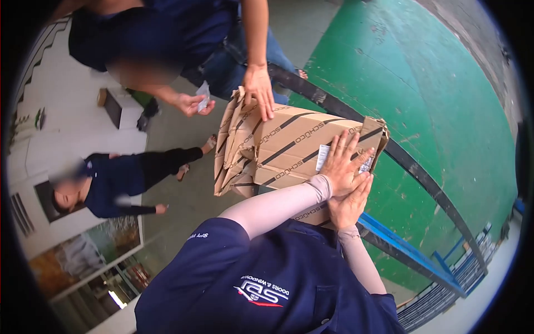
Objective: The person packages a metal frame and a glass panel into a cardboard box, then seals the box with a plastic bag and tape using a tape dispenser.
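A brown cardboard box (295,139) with black stripes and SCHÜCO printing lies before me, its left end flaps torn and crumpled. My left hand (344,166) rests flat on the box near its right end, fingers spread, beside a white label (322,157). Just below it, my right hand (350,205) presses against the box's near side, fingers stretched out and close to the left hand. Opposite me, a co-worker's hand (258,89) lies on the box's far left part. That person's other hand (192,104) pinches a small piece of clear plastic (203,94).
A dark curved-looking beam (425,175) runs behind the box across the green floor (389,67). Blue metal bars (411,250) and a stack of long profiles (439,306) are at lower right. Another person (119,183) stands at left near a framed picture (89,256).
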Demonstrator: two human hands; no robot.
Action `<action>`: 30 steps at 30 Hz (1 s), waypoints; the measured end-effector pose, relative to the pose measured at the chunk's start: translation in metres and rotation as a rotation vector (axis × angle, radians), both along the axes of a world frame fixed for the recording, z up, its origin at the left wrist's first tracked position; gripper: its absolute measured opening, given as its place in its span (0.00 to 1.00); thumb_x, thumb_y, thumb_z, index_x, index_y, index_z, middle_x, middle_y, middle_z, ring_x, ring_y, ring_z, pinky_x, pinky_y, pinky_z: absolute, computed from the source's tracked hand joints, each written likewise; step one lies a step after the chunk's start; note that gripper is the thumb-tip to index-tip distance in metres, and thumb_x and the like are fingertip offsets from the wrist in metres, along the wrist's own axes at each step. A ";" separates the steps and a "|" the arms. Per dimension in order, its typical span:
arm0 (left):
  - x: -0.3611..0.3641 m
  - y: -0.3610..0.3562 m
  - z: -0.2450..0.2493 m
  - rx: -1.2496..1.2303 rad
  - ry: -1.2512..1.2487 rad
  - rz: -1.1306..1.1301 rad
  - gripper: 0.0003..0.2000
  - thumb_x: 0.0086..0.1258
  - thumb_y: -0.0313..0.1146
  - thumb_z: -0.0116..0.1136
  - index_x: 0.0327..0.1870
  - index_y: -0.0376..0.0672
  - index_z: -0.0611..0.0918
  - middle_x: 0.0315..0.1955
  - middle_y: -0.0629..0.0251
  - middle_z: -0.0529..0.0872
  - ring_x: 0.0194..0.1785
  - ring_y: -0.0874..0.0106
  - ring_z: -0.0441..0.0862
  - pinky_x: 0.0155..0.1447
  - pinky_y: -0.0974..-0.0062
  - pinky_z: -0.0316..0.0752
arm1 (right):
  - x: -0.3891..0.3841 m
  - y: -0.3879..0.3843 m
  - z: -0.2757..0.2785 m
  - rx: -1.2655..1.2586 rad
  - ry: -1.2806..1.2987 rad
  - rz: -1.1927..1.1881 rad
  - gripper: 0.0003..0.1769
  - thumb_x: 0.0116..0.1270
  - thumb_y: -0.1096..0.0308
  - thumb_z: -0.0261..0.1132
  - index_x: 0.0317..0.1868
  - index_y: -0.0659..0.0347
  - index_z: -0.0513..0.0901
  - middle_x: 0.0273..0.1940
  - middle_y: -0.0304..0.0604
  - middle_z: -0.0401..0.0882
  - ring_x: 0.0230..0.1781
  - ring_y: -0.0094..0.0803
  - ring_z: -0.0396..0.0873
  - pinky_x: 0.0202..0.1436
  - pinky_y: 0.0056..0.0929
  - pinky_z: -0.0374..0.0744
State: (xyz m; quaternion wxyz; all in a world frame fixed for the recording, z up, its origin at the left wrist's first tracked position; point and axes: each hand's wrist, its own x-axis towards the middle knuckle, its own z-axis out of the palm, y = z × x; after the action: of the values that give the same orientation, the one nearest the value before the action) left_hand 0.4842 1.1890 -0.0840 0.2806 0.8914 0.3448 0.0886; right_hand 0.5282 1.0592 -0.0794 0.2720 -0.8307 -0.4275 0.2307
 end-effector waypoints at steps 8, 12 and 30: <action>-0.005 -0.004 -0.003 0.061 0.004 0.050 0.35 0.74 0.53 0.52 0.82 0.63 0.61 0.83 0.46 0.48 0.85 0.41 0.41 0.84 0.40 0.35 | 0.022 -0.016 -0.012 0.319 0.280 0.003 0.49 0.67 0.55 0.66 0.79 0.72 0.54 0.79 0.62 0.52 0.80 0.57 0.54 0.81 0.52 0.54; -0.001 -0.006 -0.016 0.156 0.018 0.043 0.33 0.77 0.57 0.47 0.82 0.64 0.62 0.83 0.49 0.50 0.85 0.43 0.41 0.84 0.41 0.36 | 0.023 0.048 -0.012 0.122 0.411 -0.672 0.34 0.84 0.50 0.47 0.74 0.74 0.64 0.70 0.62 0.67 0.72 0.51 0.66 0.75 0.41 0.64; -0.407 0.080 0.014 -0.564 -0.492 1.253 0.19 0.82 0.45 0.55 0.56 0.35 0.83 0.47 0.62 0.88 0.49 0.72 0.84 0.58 0.70 0.77 | -0.003 0.064 -0.024 -0.090 -0.286 -0.500 0.42 0.77 0.38 0.54 0.72 0.70 0.66 0.68 0.61 0.71 0.70 0.56 0.70 0.72 0.49 0.70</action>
State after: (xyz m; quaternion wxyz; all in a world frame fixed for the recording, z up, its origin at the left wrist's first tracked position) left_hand 0.0768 1.2692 -0.0699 0.4656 0.3748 0.7269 0.3381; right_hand 0.5252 1.1229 -0.1036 0.2202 -0.9456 -0.2328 0.0559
